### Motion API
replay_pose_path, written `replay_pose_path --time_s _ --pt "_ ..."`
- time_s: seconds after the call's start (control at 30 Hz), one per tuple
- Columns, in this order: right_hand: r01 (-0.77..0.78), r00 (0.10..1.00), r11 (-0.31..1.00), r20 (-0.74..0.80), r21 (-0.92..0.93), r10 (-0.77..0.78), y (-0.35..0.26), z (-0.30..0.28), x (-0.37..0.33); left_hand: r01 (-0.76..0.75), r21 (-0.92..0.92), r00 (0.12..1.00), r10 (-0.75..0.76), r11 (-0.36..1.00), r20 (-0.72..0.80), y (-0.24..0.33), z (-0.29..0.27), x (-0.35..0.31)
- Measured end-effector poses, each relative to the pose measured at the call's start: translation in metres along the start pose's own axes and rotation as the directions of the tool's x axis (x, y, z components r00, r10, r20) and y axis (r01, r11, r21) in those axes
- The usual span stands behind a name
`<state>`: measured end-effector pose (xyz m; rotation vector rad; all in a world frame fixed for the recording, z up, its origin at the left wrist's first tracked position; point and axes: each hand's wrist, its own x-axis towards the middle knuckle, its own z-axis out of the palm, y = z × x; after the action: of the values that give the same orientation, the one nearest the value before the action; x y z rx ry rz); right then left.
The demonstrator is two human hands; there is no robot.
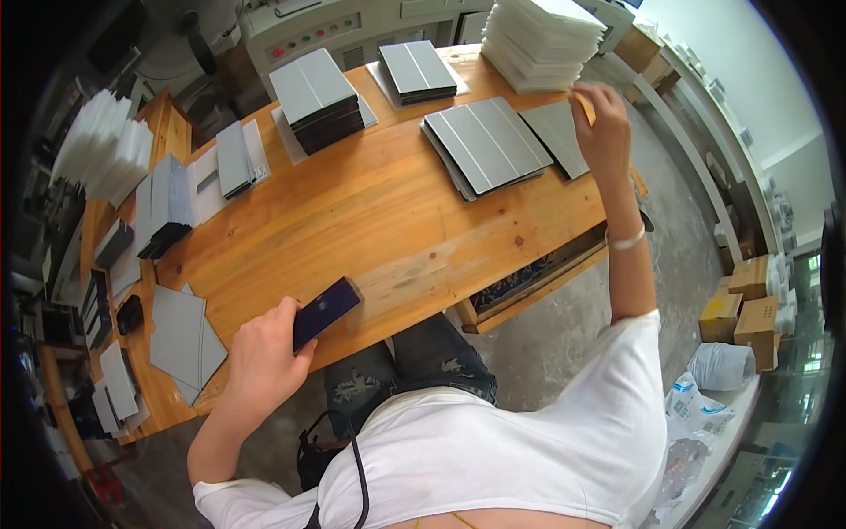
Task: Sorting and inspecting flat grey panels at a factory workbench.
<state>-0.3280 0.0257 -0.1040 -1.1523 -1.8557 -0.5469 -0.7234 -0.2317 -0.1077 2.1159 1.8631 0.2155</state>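
Observation:
My left hand (269, 357) is closed around one end of a dark blue rectangular piece (324, 312), held at a slant over the table's near edge. Its thickness shows at the far end; whether it is one block or a stack, I cannot tell. My right hand (605, 132) is raised over the table's right end with its fingers loosely bent, and nothing shows in them. Closest to it are a grey panel (557, 137) on the tabletop and a tall pile of white foam sheets (535, 48). Beside that panel lies a stack of larger grey panels (487, 145) with pale lines.
Stacks of dark-edged grey panels (315, 93) stand along the far side of the wooden table (423, 256). Loose grey sheets (183, 331) lie at the left. An open drawer (529, 282) juts out near my lap. Cartons (756, 326) sit on the floor at right.

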Motion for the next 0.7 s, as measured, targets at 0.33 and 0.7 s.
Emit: replay_pose_path --time_s 0.33,0.7 --pt "0.088 0.960 0.889 0.276 -0.450 0.044 0.047 0.117 0.141 0.037 -0.147 0.994 -0.052 0.988 -0.099 -0.006 0.006 -0.010" --pt "0.461 0.852 0.832 -0.107 -0.309 -0.512 -0.037 0.051 0.126 -0.038 -0.110 0.999 0.037 0.993 -0.017 -0.025 0.003 -0.010"
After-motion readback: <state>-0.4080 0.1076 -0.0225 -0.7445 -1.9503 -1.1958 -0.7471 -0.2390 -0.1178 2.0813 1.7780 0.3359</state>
